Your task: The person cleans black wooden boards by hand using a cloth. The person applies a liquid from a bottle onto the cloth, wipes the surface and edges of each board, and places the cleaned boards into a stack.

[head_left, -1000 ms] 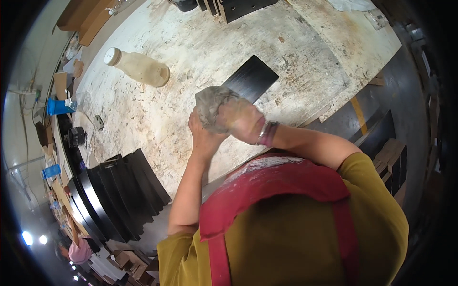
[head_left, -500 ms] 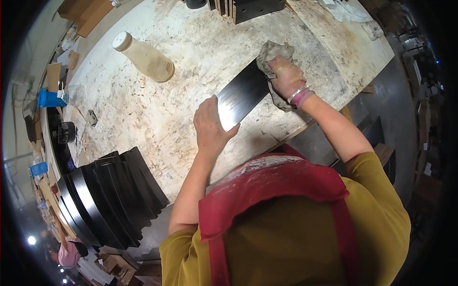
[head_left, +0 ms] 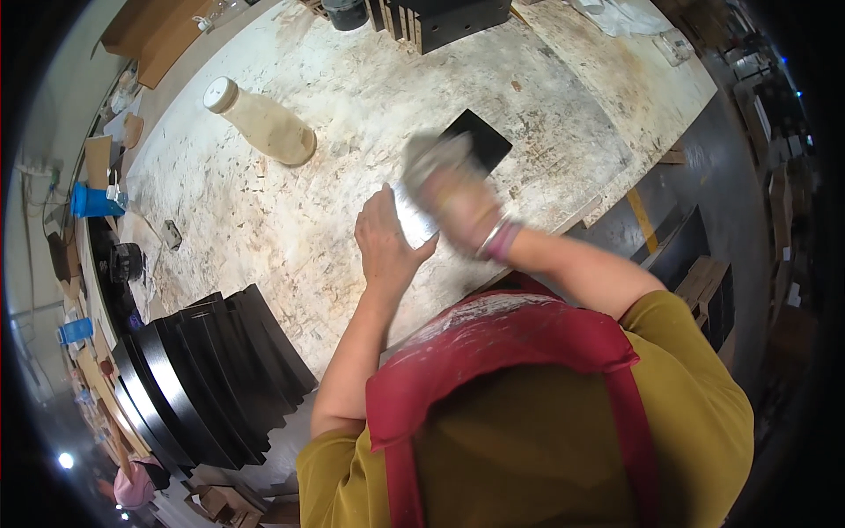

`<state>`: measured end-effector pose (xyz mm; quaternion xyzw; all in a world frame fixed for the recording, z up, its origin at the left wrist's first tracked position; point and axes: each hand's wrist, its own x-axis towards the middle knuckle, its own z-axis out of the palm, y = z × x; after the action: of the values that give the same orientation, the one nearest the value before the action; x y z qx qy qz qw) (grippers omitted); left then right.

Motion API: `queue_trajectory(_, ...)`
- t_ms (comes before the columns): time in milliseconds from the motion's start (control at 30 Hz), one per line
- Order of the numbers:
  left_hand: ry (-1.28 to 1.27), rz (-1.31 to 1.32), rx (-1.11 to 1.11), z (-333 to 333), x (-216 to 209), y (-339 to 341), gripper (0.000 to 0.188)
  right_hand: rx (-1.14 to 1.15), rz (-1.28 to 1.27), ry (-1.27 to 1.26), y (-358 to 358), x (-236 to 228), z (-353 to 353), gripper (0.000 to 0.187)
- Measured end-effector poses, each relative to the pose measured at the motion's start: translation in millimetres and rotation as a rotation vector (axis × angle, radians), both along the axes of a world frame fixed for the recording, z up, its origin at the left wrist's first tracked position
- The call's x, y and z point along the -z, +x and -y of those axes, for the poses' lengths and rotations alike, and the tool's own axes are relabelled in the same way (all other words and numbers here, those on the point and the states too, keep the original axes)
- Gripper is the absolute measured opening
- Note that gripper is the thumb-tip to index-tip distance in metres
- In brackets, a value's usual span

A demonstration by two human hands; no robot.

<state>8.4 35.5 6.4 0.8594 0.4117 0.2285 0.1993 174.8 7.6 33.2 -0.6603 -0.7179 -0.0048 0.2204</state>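
A flat, glossy black board lies slantwise on the pale, stained worktable. My left hand grips its near end, the thumb on one edge and the fingers along the other. Over the middle of the board, my right hand presses a grey, crumpled rag; both are smeared by motion. The rag and hand hide much of the board, leaving its far end and a shiny patch near my left hand in sight.
Several black panels stand in a row at the table's left near edge. A cloudy bottle with a white lid is at the far left. Black drilled boards and a dark tub stand at the back. Another person is at lower left.
My right hand has swept the rag from the board's far end toward my left hand, uncovering the far end. My left hand keeps its hold on the near end.
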Motion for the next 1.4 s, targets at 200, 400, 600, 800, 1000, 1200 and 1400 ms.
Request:
queue_trajectory(200, -0.043, 0.008, -0.016, 4, -4, -5, 0.104, 0.322, -0.169, -0.282, 89, 6, -11, 0.02)
queue_trajectory(400, -0.06, -0.264, 0.038, -9, -46, 21, 0.095, 0.389, -0.103, -0.21, 188, 5, 19, 0.042)
queue_trajectory(600, -0.139, -0.176, 0.035, -55, -24, 119, 0.085, 0.288, -0.154, -0.153, 138, 24, 19, 0.04)
queue_trajectory(800, -0.279, -0.147, 0.08, -62, -3, 131, 0.075, 0.339, -0.174, -0.203, 134, 15, 22, 0.038)
queue_trajectory(1000, -0.408, -0.155, 0.141, -73, -13, 135, 0.072, 0.336, -0.183, -0.142, 138, 18, 24, 0.036)
queue_trajectory(1200, -0.241, -0.064, 0.169, -75, -9, 116, 0.071, 0.239, -0.2, -0.063, 150, 33, 20, 0.037)
queue_trajectory(1400, -0.132, -0.066, 0.037, -24, -6, 47, 0.106, 0.212, -0.182, -0.259, 117, -25, -4, 0.045)
